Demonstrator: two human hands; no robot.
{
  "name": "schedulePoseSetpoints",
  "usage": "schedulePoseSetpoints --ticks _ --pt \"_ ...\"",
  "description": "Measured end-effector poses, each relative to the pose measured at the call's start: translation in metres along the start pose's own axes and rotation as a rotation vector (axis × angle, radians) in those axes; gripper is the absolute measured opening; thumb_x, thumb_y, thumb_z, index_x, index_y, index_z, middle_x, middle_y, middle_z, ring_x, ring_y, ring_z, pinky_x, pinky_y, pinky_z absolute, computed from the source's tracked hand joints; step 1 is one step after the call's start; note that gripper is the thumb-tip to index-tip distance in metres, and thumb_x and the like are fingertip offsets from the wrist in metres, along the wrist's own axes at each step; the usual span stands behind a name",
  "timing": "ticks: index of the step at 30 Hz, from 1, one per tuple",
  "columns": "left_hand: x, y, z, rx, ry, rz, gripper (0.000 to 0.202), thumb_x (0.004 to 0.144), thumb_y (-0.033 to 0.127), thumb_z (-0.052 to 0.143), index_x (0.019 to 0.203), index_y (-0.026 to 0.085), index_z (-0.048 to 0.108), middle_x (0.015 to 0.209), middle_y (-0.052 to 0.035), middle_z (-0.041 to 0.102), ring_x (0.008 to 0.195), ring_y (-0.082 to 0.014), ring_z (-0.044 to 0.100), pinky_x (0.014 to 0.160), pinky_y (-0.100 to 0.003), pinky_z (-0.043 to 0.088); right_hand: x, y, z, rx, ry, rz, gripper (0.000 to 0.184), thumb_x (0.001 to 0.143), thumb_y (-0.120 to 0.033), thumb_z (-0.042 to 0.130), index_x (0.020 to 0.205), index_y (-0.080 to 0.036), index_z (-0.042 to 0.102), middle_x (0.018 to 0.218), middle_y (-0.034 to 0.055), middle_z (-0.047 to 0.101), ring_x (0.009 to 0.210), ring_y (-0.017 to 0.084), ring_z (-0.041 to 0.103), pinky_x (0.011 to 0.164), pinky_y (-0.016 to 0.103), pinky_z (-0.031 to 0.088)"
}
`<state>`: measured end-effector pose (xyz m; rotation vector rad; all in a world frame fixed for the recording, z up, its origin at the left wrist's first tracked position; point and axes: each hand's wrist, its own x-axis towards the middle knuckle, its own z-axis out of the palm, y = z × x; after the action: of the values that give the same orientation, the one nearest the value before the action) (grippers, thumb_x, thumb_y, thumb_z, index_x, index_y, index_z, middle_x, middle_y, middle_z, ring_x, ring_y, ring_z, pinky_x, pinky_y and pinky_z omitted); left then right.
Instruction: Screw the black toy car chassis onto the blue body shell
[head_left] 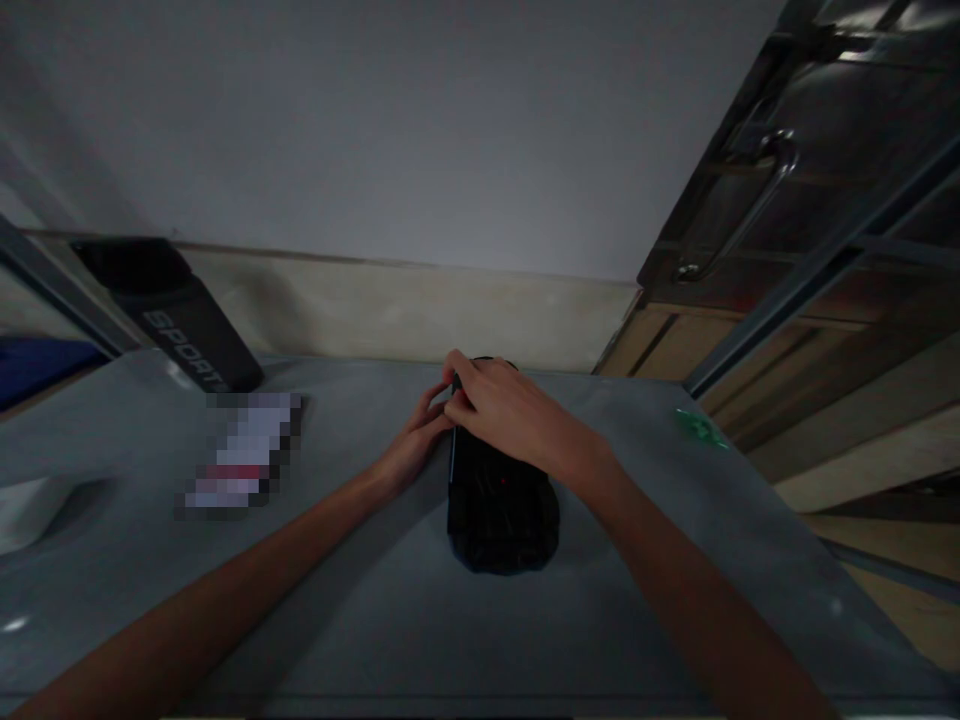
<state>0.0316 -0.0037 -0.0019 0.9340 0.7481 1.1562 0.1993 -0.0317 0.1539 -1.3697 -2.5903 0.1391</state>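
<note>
A black toy car (504,510), seemingly turned underside up, lies on the grey table with its rounded end towards me. A tiny red spot shows on its dark surface. My left hand (416,445) grips the car's left side near the far end, fingertips against the edge. Across that far end lies my right hand (506,405), with bent fingers and the thumb pressed in near my left fingertips. Whatever sits between the right fingers is hidden by the hand.
A dark bottle marked SPORT (184,325) stands at the back left of the table (360,620). Near it lies a blurred-out phone-like rectangle (244,450). A white object (30,510) is at the left edge, a green wrapper (701,428) at the right. A wall rises behind.
</note>
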Motion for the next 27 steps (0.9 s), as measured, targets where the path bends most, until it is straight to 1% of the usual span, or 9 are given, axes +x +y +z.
schedulePoseSetpoints --ticks 3,7,11,14,17,21,23,25,27 --pt "-0.0008 0.0009 0.0012 -0.012 -0.005 0.006 0.071 0.083 0.031 0.092 0.150 0.030 0.066 0.142 -0.0072 0.082 0.141 -0.0335 0.069 0.130 -0.051 0.042 0.0002 0.0006 0.0009 -0.010 0.017 -0.003 0.025 0.117 -0.022 0.051 0.133 -0.015 0.069 0.115 0.0131 0.084 0.106 0.025 0.076 0.089 0.034 0.047" --pt "-0.0027 0.0037 0.0029 -0.032 0.004 -0.013 0.068 0.082 0.024 0.092 0.145 0.031 0.068 0.137 -0.0057 0.084 0.136 -0.0347 0.073 0.129 -0.053 0.043 0.0019 0.0002 0.0028 -0.117 0.016 0.086 0.034 0.122 -0.028 0.040 0.136 -0.017 0.069 0.109 0.0138 0.085 0.093 0.026 0.077 0.078 0.036 0.043" --pt "-0.0037 0.0045 0.0029 -0.030 0.020 -0.020 0.066 0.081 0.028 0.095 0.142 0.030 0.068 0.137 -0.0052 0.085 0.141 -0.0365 0.071 0.131 -0.053 0.041 0.0023 0.0019 0.0006 -0.020 -0.011 0.022 0.027 0.115 -0.019 0.051 0.137 -0.019 0.067 0.106 0.0095 0.085 0.094 0.024 0.076 0.079 0.033 0.044" --pt "-0.0033 0.0031 0.0022 -0.019 0.026 -0.011 0.072 0.083 0.033 0.096 0.147 0.029 0.065 0.140 -0.0070 0.085 0.147 -0.0374 0.068 0.135 -0.054 0.037 0.0011 0.0013 -0.0008 0.030 -0.005 -0.007 0.027 0.112 -0.020 0.056 0.138 -0.019 0.065 0.104 0.0092 0.083 0.098 0.025 0.076 0.084 0.034 0.047" --pt "-0.0020 0.0017 0.0013 -0.005 0.021 0.004 0.076 0.084 0.034 0.096 0.152 0.028 0.063 0.136 -0.0082 0.086 0.148 -0.0393 0.068 0.137 -0.057 0.034 0.0003 -0.0021 0.0001 0.008 0.022 -0.027 0.028 0.114 -0.024 0.056 0.139 -0.018 0.066 0.106 0.0108 0.084 0.099 0.026 0.076 0.087 0.035 0.048" --pt "-0.0006 0.0026 0.0004 -0.012 -0.009 0.002 0.072 0.082 0.032 0.095 0.147 0.027 0.065 0.135 -0.0080 0.085 0.141 -0.0379 0.071 0.132 -0.056 0.040 0.0007 -0.0055 0.0010 -0.091 0.017 0.048 0.031 0.120 -0.029 0.046 0.137 -0.018 0.069 0.111 0.0141 0.085 0.095 0.026 0.077 0.082 0.036 0.046" --pt "-0.0007 0.0040 0.0001 -0.009 -0.023 -0.003 0.070 0.081 0.030 0.094 0.145 0.029 0.066 0.137 -0.0076 0.084 0.140 -0.0355 0.071 0.131 -0.054 0.042 0.0005 -0.0047 0.0000 -0.097 -0.006 0.059 0.032 0.120 -0.025 0.044 0.139 -0.017 0.070 0.111 0.0141 0.085 0.095 0.025 0.077 0.080 0.035 0.045" --pt "-0.0010 0.0049 -0.0001 0.006 -0.017 -0.010 0.071 0.081 0.031 0.094 0.147 0.029 0.066 0.137 -0.0076 0.084 0.141 -0.0340 0.071 0.133 -0.053 0.040 -0.0003 -0.0029 -0.0014 -0.053 -0.018 0.032 0.031 0.118 -0.020 0.048 0.140 -0.016 0.069 0.111 0.0129 0.084 0.098 0.024 0.077 0.081 0.034 0.045" --pt "-0.0011 0.0050 0.0000 0.021 0.002 -0.010 0.074 0.083 0.035 0.094 0.150 0.029 0.064 0.137 -0.0082 0.084 0.143 -0.0346 0.070 0.135 -0.054 0.038 -0.0012 -0.0011 -0.0022 -0.001 -0.015 0.006 0.030 0.114 -0.017 0.052 0.140 -0.016 0.069 0.110 0.0118 0.084 0.101 0.024 0.077 0.084 0.033 0.046"
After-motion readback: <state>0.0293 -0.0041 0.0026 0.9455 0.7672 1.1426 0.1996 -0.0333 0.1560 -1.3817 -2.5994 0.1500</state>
